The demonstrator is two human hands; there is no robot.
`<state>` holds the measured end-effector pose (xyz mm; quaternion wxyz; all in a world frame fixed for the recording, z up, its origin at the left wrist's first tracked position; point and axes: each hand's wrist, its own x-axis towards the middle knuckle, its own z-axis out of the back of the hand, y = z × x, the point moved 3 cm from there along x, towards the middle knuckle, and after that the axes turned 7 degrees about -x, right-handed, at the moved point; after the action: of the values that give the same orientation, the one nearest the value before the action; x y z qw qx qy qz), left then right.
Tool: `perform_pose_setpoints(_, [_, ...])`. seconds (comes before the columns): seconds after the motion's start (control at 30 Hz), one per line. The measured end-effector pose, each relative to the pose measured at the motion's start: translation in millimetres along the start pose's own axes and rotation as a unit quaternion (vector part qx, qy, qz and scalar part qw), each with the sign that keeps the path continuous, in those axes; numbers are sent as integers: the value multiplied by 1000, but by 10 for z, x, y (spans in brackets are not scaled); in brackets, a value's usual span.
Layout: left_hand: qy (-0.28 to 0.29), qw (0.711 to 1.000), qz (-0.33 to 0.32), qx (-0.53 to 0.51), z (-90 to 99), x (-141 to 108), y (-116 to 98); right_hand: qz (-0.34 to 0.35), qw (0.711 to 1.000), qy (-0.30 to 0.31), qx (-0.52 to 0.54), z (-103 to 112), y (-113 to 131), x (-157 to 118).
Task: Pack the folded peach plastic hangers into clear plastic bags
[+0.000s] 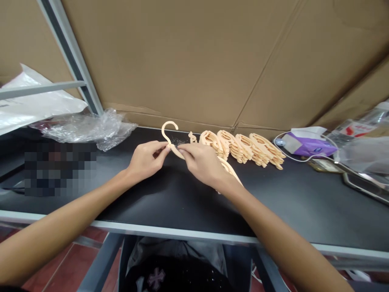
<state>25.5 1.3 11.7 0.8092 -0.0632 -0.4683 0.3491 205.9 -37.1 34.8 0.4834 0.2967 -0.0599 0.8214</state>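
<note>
Head view, black workbench (188,198), cardboard wall (182,61), left hand (147,160), right hand (203,162), fingers (187,149) pinching peach plastic hanger (163,130)

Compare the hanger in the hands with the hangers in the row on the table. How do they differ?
The held hanger is raised off the table by the left hand and right hand, while the row hangers lie on the black table. The held hanger is single, with its hook showing; the row hangers overlap each other. Both are peach plastic.

one left hand (147,160), one right hand (203,162), one plastic hanger (167,139), one hanger stack (240,146)
</note>
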Motion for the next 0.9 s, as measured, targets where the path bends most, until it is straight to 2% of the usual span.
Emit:
perform_pose_setpoints(0.13, [-19,998,51,35,38,19,113,-60,996,-43,48,136,-148,65])
perform_pose_setpoints(0.23, [16,995,76,70,5,13,164,-119,992,-45,-5,224,-327,182])
perform_pose_setpoints(0.27, [31,993,78,78,-15,9,172,-126,991,-25,-39,224,-375,232])
perform_pose_setpoints(0.33, [56,991,80,89,-50,1,182,-118,982,54,-135,165,-438,335])
perform_pose_setpoints(0.4, [78,987,89,106,-75,-6,194,-100,959,135,-228,59,-467,421])
perform_pose_setpoints(0.47, [95,982,102,126,-83,-9,208,-92,938,176,-284,-52,-476,488])
perform_pose_setpoints(0.7, [122,968,131,175,-44,26,228,-93,917,207,-328,-343,-490,600])
perform_pose_setpoints(0.9, [156,955,146,205,22,62,273,-82,915,224,-324,-326,-474,548])
